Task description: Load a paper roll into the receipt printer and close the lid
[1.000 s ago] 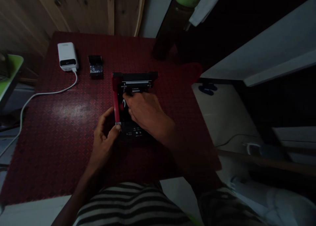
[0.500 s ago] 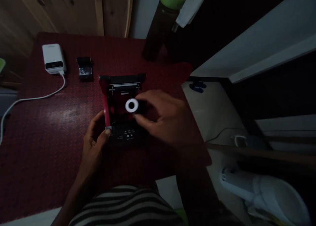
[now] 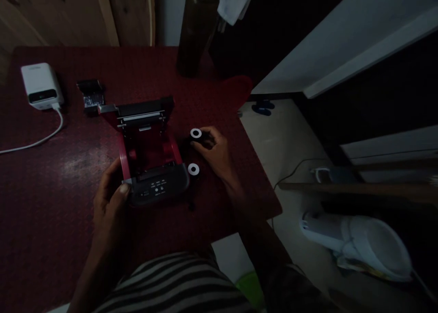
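Note:
A red and black device (image 3: 160, 184) with its lid raised stands on the dark red table (image 3: 44, 212). My left hand (image 3: 111, 194) grips its near left corner, thumb on top. To the right of the device, my right hand (image 3: 214, 151) pinches a small roll (image 3: 196, 133) with a white ring-shaped end, near the table top. Another such roll (image 3: 193, 169) stands by the device's right side. Inside the device, the red compartment (image 3: 148, 151) holds no roll that I can make out.
A white power bank (image 3: 41, 85) with a cable lies at the back left, beside a small black part (image 3: 91, 94). A tall bottle (image 3: 196, 30) with a green lid stands at the back. The table's right edge drops to the floor.
My right hand has moved away from above the device to its right, taking the roll along. The second roll has come into view. The camera view has shifted; my left hand still grips the device.

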The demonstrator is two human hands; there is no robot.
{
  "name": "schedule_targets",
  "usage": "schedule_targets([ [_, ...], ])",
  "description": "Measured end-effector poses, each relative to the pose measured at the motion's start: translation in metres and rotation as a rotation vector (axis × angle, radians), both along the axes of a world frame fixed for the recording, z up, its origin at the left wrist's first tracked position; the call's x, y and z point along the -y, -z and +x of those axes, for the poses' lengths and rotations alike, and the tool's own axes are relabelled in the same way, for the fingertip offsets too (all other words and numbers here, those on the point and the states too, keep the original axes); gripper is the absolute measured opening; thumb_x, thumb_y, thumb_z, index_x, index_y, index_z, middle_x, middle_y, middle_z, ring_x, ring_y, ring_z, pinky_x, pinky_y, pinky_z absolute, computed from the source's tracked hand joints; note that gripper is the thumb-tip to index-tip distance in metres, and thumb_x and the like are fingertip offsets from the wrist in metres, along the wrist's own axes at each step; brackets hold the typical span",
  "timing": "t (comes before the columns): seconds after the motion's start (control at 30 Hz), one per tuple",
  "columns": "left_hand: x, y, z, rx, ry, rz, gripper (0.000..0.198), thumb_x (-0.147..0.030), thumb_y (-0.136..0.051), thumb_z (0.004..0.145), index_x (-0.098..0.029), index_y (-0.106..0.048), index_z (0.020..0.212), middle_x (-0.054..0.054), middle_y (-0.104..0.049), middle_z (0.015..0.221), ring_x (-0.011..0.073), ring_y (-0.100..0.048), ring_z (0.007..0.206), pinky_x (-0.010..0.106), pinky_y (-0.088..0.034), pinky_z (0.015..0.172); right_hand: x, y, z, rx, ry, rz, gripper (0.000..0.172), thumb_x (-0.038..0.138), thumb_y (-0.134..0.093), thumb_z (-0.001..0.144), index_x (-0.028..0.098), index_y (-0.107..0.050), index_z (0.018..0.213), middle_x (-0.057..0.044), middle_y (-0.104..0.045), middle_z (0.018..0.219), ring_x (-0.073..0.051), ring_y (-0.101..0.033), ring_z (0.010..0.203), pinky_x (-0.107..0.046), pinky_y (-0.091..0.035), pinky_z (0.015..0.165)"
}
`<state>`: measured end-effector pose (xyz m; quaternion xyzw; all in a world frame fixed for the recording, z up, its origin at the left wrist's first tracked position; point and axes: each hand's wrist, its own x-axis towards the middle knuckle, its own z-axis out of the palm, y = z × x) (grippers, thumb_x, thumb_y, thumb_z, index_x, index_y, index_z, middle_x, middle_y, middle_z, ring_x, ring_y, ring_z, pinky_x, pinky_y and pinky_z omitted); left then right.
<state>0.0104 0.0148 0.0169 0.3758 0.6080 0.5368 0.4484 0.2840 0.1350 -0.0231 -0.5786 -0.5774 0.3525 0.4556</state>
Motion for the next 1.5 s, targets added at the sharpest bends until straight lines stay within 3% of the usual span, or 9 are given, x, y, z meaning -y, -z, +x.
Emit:
schedule_targets([
  [0.17,0.001,0.001,-0.003,-0.028,0.013,-0.015,0.053,-0.055,-0.080,0.096,-0.034,-0.080,0.145,0.003,-0.077,0.153,0.0389,-0.067,0.149,0.050,-0.056,0.124,0.006,-0.004,-0.001,0.147,-0.037,-0.033,0.033,0.028,-0.075,0.091,0.024,-0.069,0.123,-0.008,-0.084,0.127,-0.026,-0.079,0.121,-0.045,-0.062,0.110],
  [0.4,0.000,-0.003,0.000,-0.049,0.008,-0.008,0.051,-0.054,-0.078,0.097,-0.032,-0.079,0.143,0.004,-0.078,0.151,0.0363,-0.071,0.144,0.045,-0.061,0.115,0.032,-0.007,0.010,0.097,-0.002,-0.041,0.059,0.023,-0.078,0.089,0.023,-0.067,0.147,-0.016,-0.077,0.153,-0.028,-0.075,0.138,-0.048,-0.061,0.115],
  [0.5,0.000,-0.002,0.001,-0.026,0.005,0.000,0.055,-0.058,-0.079,0.096,-0.029,-0.079,0.142,0.005,-0.080,0.148,0.0391,-0.071,0.142,0.049,-0.061,0.116,0.063,-0.014,0.017,0.113,0.080,-0.062,0.039,0.026,-0.076,0.094,0.024,-0.075,0.133,-0.012,-0.084,0.132,-0.026,-0.081,0.114,-0.044,-0.066,0.100],
  [0.6,0.000,-0.003,0.001,-0.032,0.016,-0.019,0.055,-0.062,-0.078,0.097,-0.032,-0.079,0.144,0.002,-0.079,0.151,0.0416,-0.068,0.145,0.055,-0.059,0.120,0.090,-0.021,0.014,0.159,-0.022,-0.114,0.032,0.024,-0.078,0.092,0.024,-0.079,0.123,-0.007,-0.084,0.115,-0.021,-0.077,0.090,-0.040,-0.065,0.088],
  [0.7,0.000,-0.006,0.002,-0.062,0.010,-0.024,0.055,-0.062,-0.078,0.097,-0.033,-0.079,0.144,0.002,-0.079,0.150,0.0432,-0.067,0.145,0.058,-0.058,0.122,0.098,-0.018,-0.002,0.189,-0.102,-0.083,0.042,0.014,-0.076,0.086,0.025,-0.079,0.126,-0.007,-0.084,0.123,-0.024,-0.079,0.102,-0.042,-0.065,0.096],
  [0.87,0.000,-0.006,0.002,-0.018,0.021,-0.009,0.051,-0.063,-0.080,0.095,-0.039,-0.081,0.140,0.000,-0.080,0.145,0.0427,-0.068,0.144,0.057,-0.057,0.121,0.090,-0.011,-0.018,0.156,-0.090,-0.023,0.029,0.015,-0.067,0.092,0.025,-0.077,0.117,-0.009,-0.086,0.123,-0.027,-0.081,0.120,-0.047,-0.063,0.111],
  [1.03,0.000,0.000,0.001,-0.005,0.017,0.020,0.051,-0.056,-0.080,0.098,-0.036,-0.080,0.145,0.003,-0.078,0.150,0.0356,-0.069,0.145,0.049,-0.058,0.121,0.093,-0.064,0.000,0.177,-0.098,-0.056,0.039,0.014,-0.066,0.094,0.028,-0.075,0.130,-0.006,-0.086,0.133,-0.027,-0.080,0.129,-0.050,-0.062,0.116],
  [1.2,0.002,0.005,-0.001,0.033,0.056,0.067,0.056,-0.055,-0.079,0.102,-0.033,-0.076,0.153,0.006,-0.076,0.156,0.0348,-0.068,0.149,0.049,-0.056,0.124,0.072,-0.130,-0.013,0.443,-0.381,0.126,0.035,0.019,-0.068,0.106,0.030,-0.076,0.139,-0.007,-0.084,0.134,-0.030,-0.078,0.127,-0.052,-0.061,0.115],
  [1.5,0.002,0.007,-0.003,-0.005,0.064,0.070,0.060,-0.056,-0.079,0.102,-0.028,-0.073,0.155,0.010,-0.073,0.161,0.0363,-0.064,0.154,0.052,-0.048,0.132,0.022,-0.133,-0.106,1.091,-0.664,0.117,0.031,0.004,-0.053,0.113,0.014,-0.080,0.125,-0.017,-0.085,0.115,-0.032,-0.073,0.116,-0.043,-0.053,0.100],
])
